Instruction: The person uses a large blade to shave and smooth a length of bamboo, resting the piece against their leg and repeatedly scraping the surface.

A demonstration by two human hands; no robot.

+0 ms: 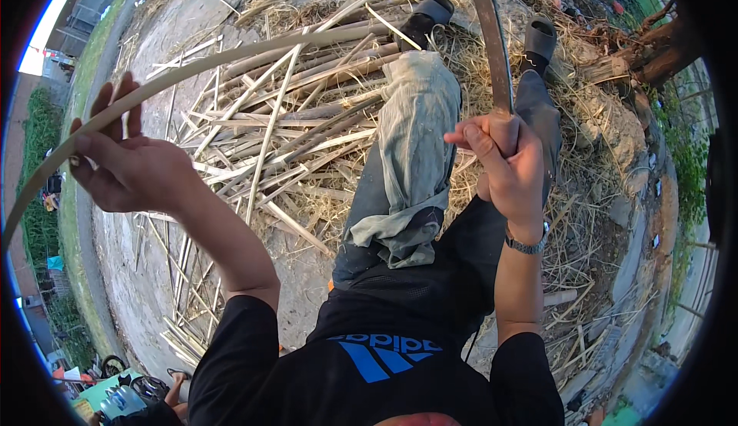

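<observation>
A long, pale bamboo strip (231, 53) bends in an arc from the left rim to beyond my knees. My left hand (134, 165) holds it on the left, thumb on the near side and fingers curled behind. In my right hand (516, 169) is a long knife (490, 38), its dark, narrow blade pointing away from me. My fingers wrap its handle, the thumb lying across the front. The blade and the strip are apart. A greyish cloth (415, 119) covers my left knee and thigh, below the knife's left side.
Split bamboo strips (269, 130) lie in a loose, crossing heap left of my legs. Thin shavings (580, 149) are scattered around my feet and to the right. A tree trunk (661, 53) stands at the far right. Part of another person (177, 391) shows at the lower left.
</observation>
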